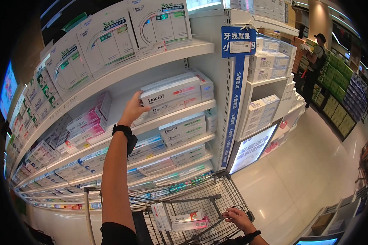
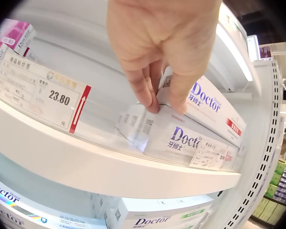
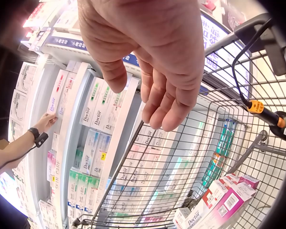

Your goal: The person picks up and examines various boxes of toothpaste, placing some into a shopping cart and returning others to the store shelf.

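Note:
My left hand [image 1: 135, 109] is at the left end of a white Doctor toothpaste box [image 1: 173, 92] on the middle shelf. Thumb and fingertips pinch that end in the left wrist view, where the box [image 2: 217, 112] lies over another Doctor box [image 2: 174, 138]. My right hand [image 1: 239, 219] hovers above the right side of the wire shopping cart [image 1: 241, 196], holding nothing, its fingers loosely bent in the right wrist view. Inside the cart lie several toothpaste boxes [image 1: 189, 221], white with red and pink.
A price tag [image 2: 42, 95] reading 23.80 fronts the shelf [image 2: 109, 160]. Large white packs [image 1: 110, 45] fill the shelf above; more toothpaste boxes [image 1: 183, 130] sit below. Right of them stand a blue sign [image 1: 238, 42] and a lit panel [image 1: 253, 148]. A person [image 1: 315, 61] stands farther down the aisle.

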Demonstrator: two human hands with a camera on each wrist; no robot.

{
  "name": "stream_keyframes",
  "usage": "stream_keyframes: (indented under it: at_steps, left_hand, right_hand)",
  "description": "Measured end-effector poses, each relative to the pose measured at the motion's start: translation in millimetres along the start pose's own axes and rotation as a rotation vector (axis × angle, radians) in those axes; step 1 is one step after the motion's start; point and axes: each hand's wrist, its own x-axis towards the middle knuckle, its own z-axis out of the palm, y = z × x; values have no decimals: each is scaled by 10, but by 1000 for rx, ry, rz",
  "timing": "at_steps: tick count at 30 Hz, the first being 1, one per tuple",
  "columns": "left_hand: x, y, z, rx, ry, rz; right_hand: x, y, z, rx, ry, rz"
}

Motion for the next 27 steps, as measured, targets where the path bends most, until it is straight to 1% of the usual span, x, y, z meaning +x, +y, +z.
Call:
stream_keyframes:
  at_steps: [10, 13, 16, 27]
  left_hand:
    - [-24, -38, 23, -32, 56, 20]
    - [-38, 14, 26, -4, 57, 72]
    - [-79, 138, 7, 125, 64, 83]
    - [-53, 156, 22, 107, 30, 31]
  right_hand:
    - [-38, 30, 26, 14, 26, 2]
    - [-35, 58, 7, 10, 18, -2]
    - [-52, 28, 23, -1, 11, -1]
    - [-86, 44, 16, -7, 31, 3]
